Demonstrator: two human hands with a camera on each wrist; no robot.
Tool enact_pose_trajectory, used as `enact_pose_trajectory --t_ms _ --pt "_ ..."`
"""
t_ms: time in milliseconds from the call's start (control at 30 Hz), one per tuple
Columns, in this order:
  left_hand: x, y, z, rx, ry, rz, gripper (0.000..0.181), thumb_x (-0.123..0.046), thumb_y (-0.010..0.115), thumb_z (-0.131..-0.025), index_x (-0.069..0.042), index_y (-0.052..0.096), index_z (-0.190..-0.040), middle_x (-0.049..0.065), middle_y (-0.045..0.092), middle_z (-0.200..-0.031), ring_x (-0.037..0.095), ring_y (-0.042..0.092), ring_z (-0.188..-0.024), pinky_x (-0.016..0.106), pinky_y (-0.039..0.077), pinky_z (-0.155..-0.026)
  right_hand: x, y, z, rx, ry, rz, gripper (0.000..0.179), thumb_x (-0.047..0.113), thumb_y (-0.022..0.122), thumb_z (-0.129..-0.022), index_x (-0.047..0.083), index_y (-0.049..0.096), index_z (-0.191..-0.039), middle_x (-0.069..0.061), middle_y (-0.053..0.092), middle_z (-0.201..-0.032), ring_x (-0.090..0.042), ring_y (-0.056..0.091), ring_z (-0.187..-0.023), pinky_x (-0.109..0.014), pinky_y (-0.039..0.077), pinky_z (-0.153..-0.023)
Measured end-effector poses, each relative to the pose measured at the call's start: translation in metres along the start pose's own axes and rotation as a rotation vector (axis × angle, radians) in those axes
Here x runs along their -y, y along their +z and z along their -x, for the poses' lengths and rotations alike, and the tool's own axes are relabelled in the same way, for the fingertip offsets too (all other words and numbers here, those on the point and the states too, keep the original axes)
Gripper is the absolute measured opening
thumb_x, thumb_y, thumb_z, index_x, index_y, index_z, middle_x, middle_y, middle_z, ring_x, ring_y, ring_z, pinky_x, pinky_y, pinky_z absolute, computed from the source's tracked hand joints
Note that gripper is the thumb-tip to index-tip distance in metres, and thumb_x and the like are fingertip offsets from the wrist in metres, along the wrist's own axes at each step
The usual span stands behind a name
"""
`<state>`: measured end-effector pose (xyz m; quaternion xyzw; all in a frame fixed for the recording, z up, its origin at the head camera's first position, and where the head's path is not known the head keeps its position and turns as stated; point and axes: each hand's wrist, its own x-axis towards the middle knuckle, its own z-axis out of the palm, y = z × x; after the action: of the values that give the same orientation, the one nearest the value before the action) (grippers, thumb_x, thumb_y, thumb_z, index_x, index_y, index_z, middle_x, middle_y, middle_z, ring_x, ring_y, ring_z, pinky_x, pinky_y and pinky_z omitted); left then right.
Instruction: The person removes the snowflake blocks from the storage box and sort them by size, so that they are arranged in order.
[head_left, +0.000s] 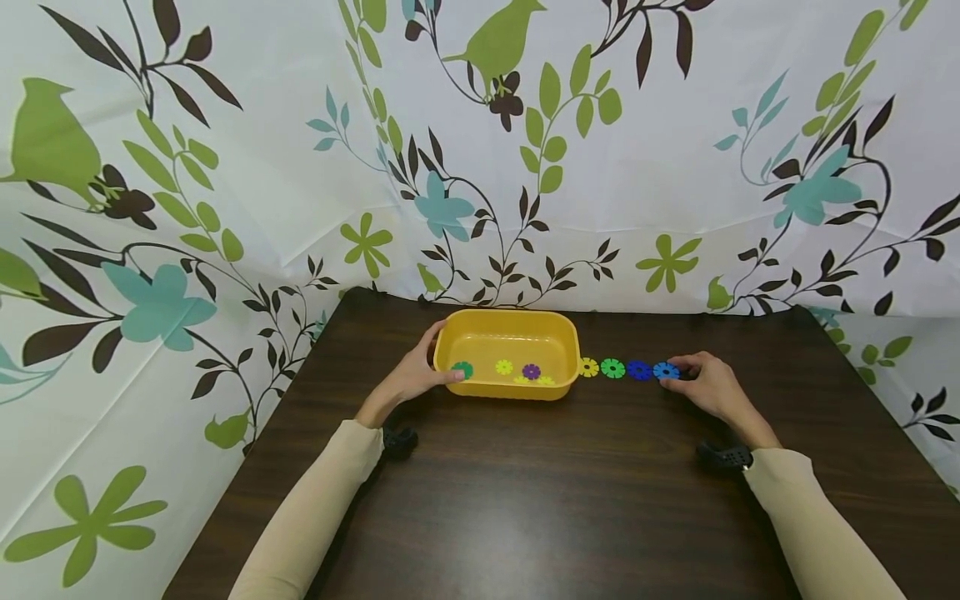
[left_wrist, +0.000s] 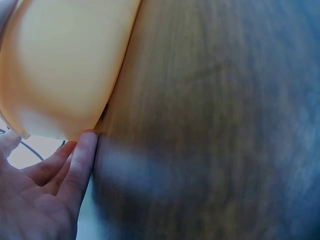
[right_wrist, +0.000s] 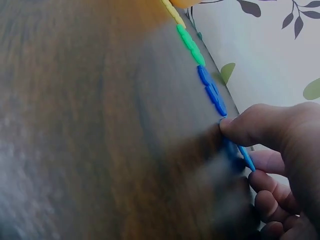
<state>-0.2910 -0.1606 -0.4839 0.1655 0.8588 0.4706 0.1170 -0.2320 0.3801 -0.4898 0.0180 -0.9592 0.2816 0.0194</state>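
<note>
A yellow plastic basin (head_left: 506, 391) stands at the back of the table. My left hand (head_left: 414, 373) grips its left end, thumb over the rim and fingers against the outside wall. In the right hand (head_left: 711, 387), thumb and fingers pinch a light blue flower disc (head_left: 663, 372), slightly raised at one edge in the right wrist view. Leftward from it runs a row of notched discs: dark blue (head_left: 639, 371), green (head_left: 612, 368) and yellow (head_left: 589, 367), the yellow one right at the basin's wall.
Inside the basin lie a green disc (head_left: 464, 367), a purple disc (head_left: 531, 372), a yellow disc (head_left: 504, 367) and more yellow ones by the front wall. The dark wooden table (head_left: 517, 492) meets a patterned curtain (head_left: 480, 267) behind the basin. Both wrists wear dark straps.
</note>
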Motion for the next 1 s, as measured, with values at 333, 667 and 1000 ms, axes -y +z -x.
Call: enact_pose_trajectory --t_ms 333,667,1000 --pt "0.001 0.000 0.001 0.003 -0.022 0.022 0.112 -0.038 0.086 -0.093 -0.030 0.011 -0.176 0.021 0.053 -0.157 0.032 0.064 -0.121 0.049 0.053 -0.110 0.004 0.002 0.002 -0.027 -0.021 -0.012 0.060 0.033 0.083 -0.097 -0.009 0.067 -0.139 -0.034 0.062 -0.131 -0.048 0.061 -0.114 -0.062 0.052 -0.092" --pt "-0.002 -0.002 0.002 0.003 -0.011 0.023 0.114 -0.042 0.087 -0.091 -0.028 0.012 -0.175 0.021 0.054 -0.155 0.031 0.064 -0.121 0.048 0.055 -0.108 0.055 -0.002 0.001 -0.218 -0.160 -0.062 0.062 0.030 0.087 -0.094 -0.004 0.066 -0.141 -0.026 0.070 -0.119 -0.042 0.063 -0.109 -0.051 0.050 -0.091" --pt "0.002 -0.002 -0.001 0.007 -0.002 0.024 0.112 -0.040 0.087 -0.092 -0.031 0.013 -0.175 0.021 0.052 -0.155 0.034 0.064 -0.123 0.051 0.055 -0.108 0.129 0.013 -0.008 -0.145 -0.294 -0.096 0.054 0.020 0.089 -0.091 -0.002 0.070 -0.137 -0.023 0.072 -0.118 -0.040 0.063 -0.109 -0.055 0.052 -0.094"
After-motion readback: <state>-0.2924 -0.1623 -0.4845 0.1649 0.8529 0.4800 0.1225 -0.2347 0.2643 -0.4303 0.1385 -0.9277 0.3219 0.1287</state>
